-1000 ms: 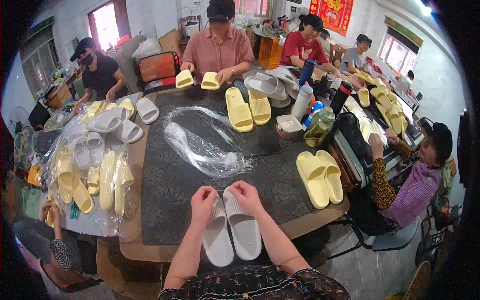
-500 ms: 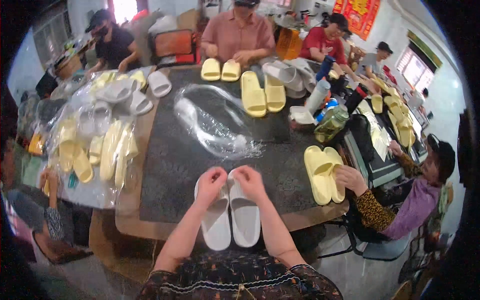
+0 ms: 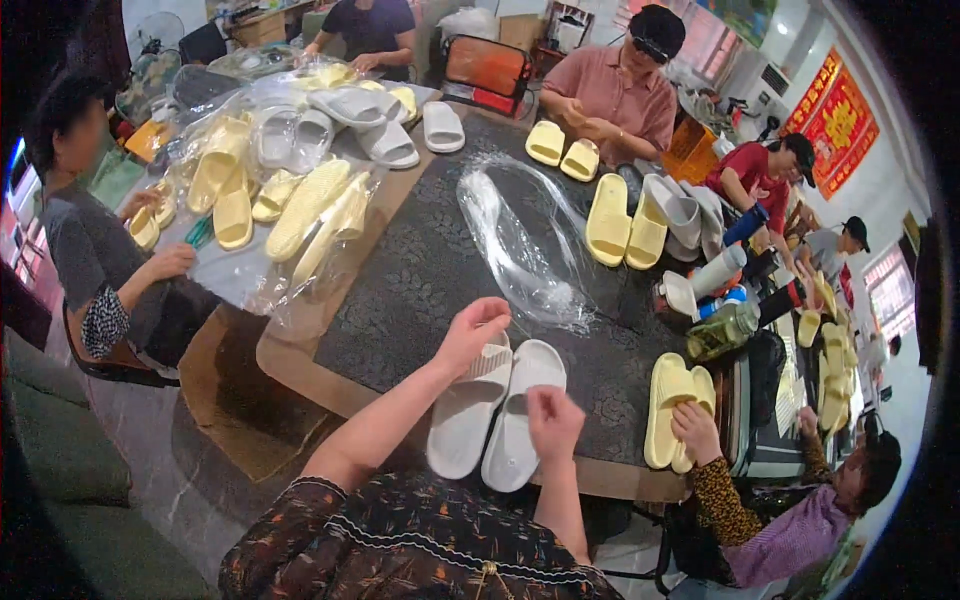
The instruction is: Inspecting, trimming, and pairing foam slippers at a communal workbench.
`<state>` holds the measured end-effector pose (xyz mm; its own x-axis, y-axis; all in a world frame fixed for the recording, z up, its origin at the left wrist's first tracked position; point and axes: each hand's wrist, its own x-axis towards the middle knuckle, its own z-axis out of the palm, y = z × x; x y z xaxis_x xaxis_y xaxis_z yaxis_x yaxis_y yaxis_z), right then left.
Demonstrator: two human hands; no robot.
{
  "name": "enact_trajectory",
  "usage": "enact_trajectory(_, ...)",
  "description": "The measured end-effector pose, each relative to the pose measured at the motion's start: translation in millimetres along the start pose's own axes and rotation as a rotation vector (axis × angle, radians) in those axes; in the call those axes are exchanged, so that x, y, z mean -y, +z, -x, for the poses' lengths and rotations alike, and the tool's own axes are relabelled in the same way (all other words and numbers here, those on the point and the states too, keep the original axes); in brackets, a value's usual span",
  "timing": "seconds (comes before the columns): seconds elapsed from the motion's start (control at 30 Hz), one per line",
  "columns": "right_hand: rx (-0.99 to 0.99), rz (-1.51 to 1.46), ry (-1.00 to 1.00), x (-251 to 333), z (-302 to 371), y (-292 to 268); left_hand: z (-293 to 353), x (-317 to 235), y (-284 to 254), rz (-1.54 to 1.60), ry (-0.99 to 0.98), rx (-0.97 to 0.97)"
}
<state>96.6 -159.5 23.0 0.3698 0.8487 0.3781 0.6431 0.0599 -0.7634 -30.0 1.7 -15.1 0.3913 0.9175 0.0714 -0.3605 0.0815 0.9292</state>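
A pair of light grey slide slippers lies side by side at the near table edge, toes pointing away from me. Over the ribbed strap of the left grey slipper (image 3: 466, 425) is my left hand (image 3: 474, 338), fingers pinched together at the strap's far side. My right hand (image 3: 556, 420) is curled beside the right grey slipper (image 3: 510, 445), covering part of its strap. Whatever either hand pinches is hidden or too small to make out. Just beyond the slippers, crumpled clear plastic film (image 3: 520, 255) is spread on the dark table mat (image 3: 400, 310).
Bagged yellow and grey slippers (image 3: 300, 215) crowd the left table. Yellow slippers (image 3: 610, 225) and grey ones stand far right, near bottles (image 3: 722, 270). At the right, a co-worker's hand (image 3: 695, 430) touches a yellow pair (image 3: 668, 400). Other people sit around the tables.
The view has swung left, bringing a seated person in fuller sight. My right hand has come back toward me from the slipper's toe; my left hand stays near the left strap.
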Motion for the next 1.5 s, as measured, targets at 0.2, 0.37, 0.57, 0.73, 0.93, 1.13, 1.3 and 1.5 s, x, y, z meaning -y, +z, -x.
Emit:
enact_trajectory(0.2,0.330,0.254,0.157,-5,34,3,2,-2,-12,0.016,0.016,-0.012)
enact_trajectory(0.37,0.395,0.387,0.212,-3,22,12,-2,-7,-33,-0.435,0.100,-0.049)
enact_trajectory(0.57,0.370,0.437,0.195,2,11,34,8,-22,-68,-0.499,0.178,-0.106)
enact_trajectory(0.73,0.298,0.417,0.210,-8,14,40,28,-30,-89,-0.637,0.163,-0.138)
enact_trajectory(0.93,0.107,0.336,0.320,-35,20,9,36,-9,-89,-0.810,0.242,-0.106)
enact_trajectory(1.13,0.029,0.467,0.347,-82,24,-60,42,-12,-91,-0.909,0.350,-0.136)
enact_trajectory(1.3,-0.130,0.702,0.531,-119,12,-150,42,-4,-91,-0.877,0.328,-0.092)
enact_trajectory(1.5,-0.277,0.817,0.510,-178,-23,-219,41,-4,-91,-0.883,0.296,-0.117)
